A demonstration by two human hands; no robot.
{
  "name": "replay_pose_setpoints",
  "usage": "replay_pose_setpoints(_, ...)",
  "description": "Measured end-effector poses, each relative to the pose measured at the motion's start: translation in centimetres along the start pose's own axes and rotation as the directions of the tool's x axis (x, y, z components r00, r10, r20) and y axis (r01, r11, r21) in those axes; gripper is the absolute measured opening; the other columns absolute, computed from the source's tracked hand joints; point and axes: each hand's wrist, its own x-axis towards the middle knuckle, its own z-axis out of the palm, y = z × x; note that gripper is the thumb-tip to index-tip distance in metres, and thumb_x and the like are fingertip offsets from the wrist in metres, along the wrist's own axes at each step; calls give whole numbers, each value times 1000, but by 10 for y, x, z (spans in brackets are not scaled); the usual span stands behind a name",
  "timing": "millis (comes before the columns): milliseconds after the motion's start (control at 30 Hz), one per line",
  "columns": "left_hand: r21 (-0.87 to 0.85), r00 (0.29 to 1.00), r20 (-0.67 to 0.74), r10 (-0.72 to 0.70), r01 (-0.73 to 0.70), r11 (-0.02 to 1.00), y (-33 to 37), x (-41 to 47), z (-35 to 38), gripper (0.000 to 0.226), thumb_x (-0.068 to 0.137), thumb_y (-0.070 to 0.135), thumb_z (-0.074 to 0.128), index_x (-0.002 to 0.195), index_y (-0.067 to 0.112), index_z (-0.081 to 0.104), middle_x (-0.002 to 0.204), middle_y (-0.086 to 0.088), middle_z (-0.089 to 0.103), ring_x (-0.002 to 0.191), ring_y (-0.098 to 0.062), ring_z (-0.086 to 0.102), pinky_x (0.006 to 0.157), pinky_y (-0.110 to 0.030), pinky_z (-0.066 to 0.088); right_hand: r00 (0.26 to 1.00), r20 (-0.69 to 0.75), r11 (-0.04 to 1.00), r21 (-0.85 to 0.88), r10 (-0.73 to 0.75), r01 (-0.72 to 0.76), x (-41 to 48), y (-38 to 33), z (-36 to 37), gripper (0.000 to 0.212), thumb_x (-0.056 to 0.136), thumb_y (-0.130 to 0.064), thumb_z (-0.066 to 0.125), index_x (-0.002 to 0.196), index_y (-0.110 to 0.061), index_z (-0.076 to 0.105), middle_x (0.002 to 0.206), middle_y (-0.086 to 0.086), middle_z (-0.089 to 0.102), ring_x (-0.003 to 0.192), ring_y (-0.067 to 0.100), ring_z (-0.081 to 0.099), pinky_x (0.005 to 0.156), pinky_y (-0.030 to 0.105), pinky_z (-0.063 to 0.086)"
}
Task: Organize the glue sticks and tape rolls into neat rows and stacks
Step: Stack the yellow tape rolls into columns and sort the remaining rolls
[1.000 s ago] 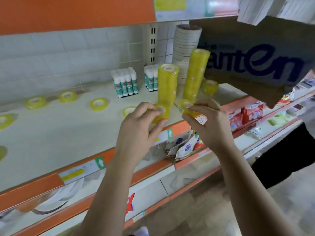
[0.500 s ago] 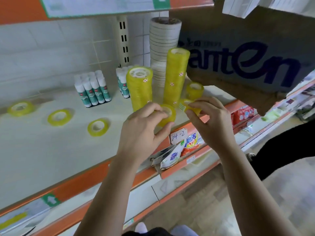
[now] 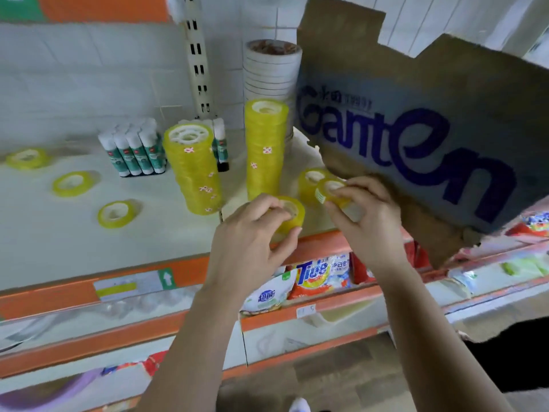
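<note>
My left hand (image 3: 252,233) grips a yellow tape roll (image 3: 292,214) over the shelf's front edge. My right hand (image 3: 367,212) pinches a second yellow tape roll (image 3: 328,190), held just in front of a short yellow stack (image 3: 309,181) on the shelf. Two tall yellow tape stacks (image 3: 194,171) (image 3: 264,147) stand behind my hands. Behind them rises a white tape stack (image 3: 271,72). Glue sticks (image 3: 133,150) stand in a group at the back, with more glue sticks (image 3: 219,144) behind the left stack. Three loose yellow rolls (image 3: 117,212) (image 3: 72,182) (image 3: 26,157) lie flat at left.
The white shelf (image 3: 59,239) has an orange front rail (image 3: 44,295). A big cardboard box (image 3: 430,129) with blue lettering crowds the right side close to my right hand. Detergent packets (image 3: 312,278) fill the lower shelf below.
The view has shifted right and closer to the stacks. My right hand has carried its roll up toward the short stack by the box; my left hand still holds its roll.
</note>
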Motion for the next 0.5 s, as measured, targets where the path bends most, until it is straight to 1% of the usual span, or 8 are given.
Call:
replay_pose_setpoints(100, 70, 996, 9, -89, 88, 994, 12, -1, 10, 20, 83, 33, 68, 87, 15, 74, 95, 1, 64, 72, -15, 63, 56, -22, 47, 1000, 24, 999, 48, -5, 4, 14, 13, 6, 21, 84, -22, 75, 99, -8, 73, 111, 6, 60, 97, 2, 51, 87, 4, 33)
replay_pose_setpoints(200, 99, 989, 6, -149, 148, 984, 17, -5, 16, 20, 83, 34, 68, 86, 15, 74, 95, 0, 64, 69, -17, 63, 54, -26, 51, 999, 23, 994, 100, -40, 38, 30, 19, 14, 19, 84, -19, 75, 98, -6, 72, 110, 8, 58, 97, -2, 47, 88, 2, 32)
replay_pose_setpoints(233, 97, 988, 5, -156, 155, 983, 17, -6, 17, 20, 82, 34, 69, 86, 15, 74, 95, 0, 64, 67, -17, 62, 54, -28, 51, 998, 22, 992, 113, -56, 54, 34, 21, 18, 19, 83, -19, 75, 97, -6, 72, 109, 9, 58, 97, -3, 47, 88, 1, 32)
replay_pose_setpoints(300, 98, 987, 0, -161, 160, 982, 16, -7, 17, 20, 83, 33, 68, 86, 14, 74, 95, -1, 63, 65, -18, 61, 55, -29, 51, 996, 31, 988, 134, -82, 77, 43, 22, 25, 20, 82, -19, 75, 97, -5, 73, 109, 10, 58, 98, 1, 50, 88, 3, 33)
replay_pose_setpoints(367, 114, 985, -7, -171, 170, 979, 15, -8, 14, 22, 84, 34, 65, 87, 14, 73, 96, -2, 63, 67, -20, 62, 58, -30, 51, 993, 61, 985, 152, -97, 87, 47, 23, 31, 21, 83, -21, 73, 97, -6, 73, 108, 10, 59, 98, 7, 53, 88, 5, 35)
replay_pose_setpoints(433, 130, 983, -16, -183, 183, 974, 15, -7, 11, 24, 85, 36, 64, 87, 13, 73, 96, -2, 64, 69, -19, 63, 58, -29, 51, 990, 94, 981, 172, -109, 91, 48, 24, 36, 22, 82, -22, 72, 96, -6, 73, 107, 10, 59, 97, 9, 55, 86, 5, 35)
replay_pose_setpoints(500, 138, 982, -25, -189, 190, 972, 13, -6, 9, 24, 85, 35, 64, 87, 13, 73, 96, -2, 64, 69, -19, 62, 59, -29, 50, 988, 107, 979, 179, -114, 94, 47, 26, 39, 22, 80, -22, 71, 95, -6, 73, 107, 9, 58, 96, 11, 56, 83, 8, 37)
